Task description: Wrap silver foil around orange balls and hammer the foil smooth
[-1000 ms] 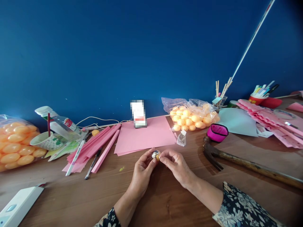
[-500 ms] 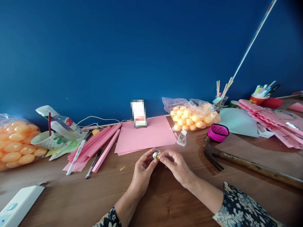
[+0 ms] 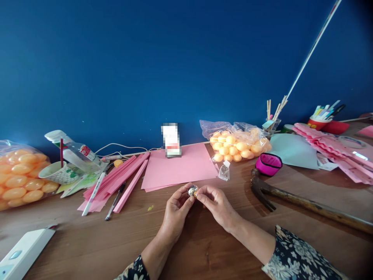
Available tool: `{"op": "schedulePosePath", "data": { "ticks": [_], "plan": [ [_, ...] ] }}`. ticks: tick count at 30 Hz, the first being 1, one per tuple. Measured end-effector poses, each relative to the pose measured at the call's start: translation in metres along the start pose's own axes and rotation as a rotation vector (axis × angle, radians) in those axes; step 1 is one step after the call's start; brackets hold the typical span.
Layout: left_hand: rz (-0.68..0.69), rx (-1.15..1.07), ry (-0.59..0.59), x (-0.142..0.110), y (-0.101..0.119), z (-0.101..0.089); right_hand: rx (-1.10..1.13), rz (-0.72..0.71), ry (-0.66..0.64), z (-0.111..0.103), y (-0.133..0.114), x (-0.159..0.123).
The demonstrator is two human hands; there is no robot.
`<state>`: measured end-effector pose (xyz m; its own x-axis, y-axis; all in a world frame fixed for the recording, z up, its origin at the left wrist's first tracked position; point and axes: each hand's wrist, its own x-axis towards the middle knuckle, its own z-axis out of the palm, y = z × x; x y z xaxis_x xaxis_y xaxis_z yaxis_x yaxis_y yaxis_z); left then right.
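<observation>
Between both hands, above the brown table, is a small round piece, mirror-like silver with some yellow at its right side; its exact kind I cannot make out. My left hand pinches it from the left with thumb and fingers. From the right, the closed thumb and forefinger of my right hand grip its yellow edge. Just beyond the hands lie pink paper sheets and a small clear plastic bag with a white corner.
Right of the hands lie a claw hammer and a magenta band. A bag of orange balls stands behind; another bag is far left. Pink paper strips, pens, a tilted bottle and a phone are also around.
Both hands stay in nearly the same place, pinching the round piece. Its yellow part shows less than a second ago. The whole view has shifted very slightly.
</observation>
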<state>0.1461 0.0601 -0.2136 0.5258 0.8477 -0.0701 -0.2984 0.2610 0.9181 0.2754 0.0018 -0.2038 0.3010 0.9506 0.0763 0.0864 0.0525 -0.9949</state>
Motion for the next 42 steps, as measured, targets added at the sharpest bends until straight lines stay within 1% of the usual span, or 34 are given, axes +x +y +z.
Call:
{"op": "schedulePosePath", "data": {
  "ticks": [5,12,17,24,32,42],
  "plan": [
    [0.007,0.005,-0.006,0.0000,-0.0008,-0.0011,0.026,0.020,-0.015,0.0010,0.0004,-0.0001],
    [0.005,0.005,0.005,0.0005,-0.0010,-0.0005,-0.018,-0.009,0.010,-0.0001,0.0016,-0.0003],
    [0.009,0.008,0.015,0.0009,-0.0017,-0.0006,0.003,-0.006,-0.007,-0.0001,0.0020,-0.0001],
    [-0.003,0.000,-0.008,0.0016,-0.0017,-0.0018,0.030,0.007,-0.020,0.0004,0.0024,-0.0004],
    [0.000,-0.010,0.001,0.0017,-0.0022,-0.0018,0.002,0.004,-0.033,-0.0002,0.0040,-0.0004],
    [-0.001,-0.007,-0.019,0.0008,-0.0037,-0.0038,-0.015,0.005,-0.035,-0.0001,0.0039,0.0003]
  ]
}}
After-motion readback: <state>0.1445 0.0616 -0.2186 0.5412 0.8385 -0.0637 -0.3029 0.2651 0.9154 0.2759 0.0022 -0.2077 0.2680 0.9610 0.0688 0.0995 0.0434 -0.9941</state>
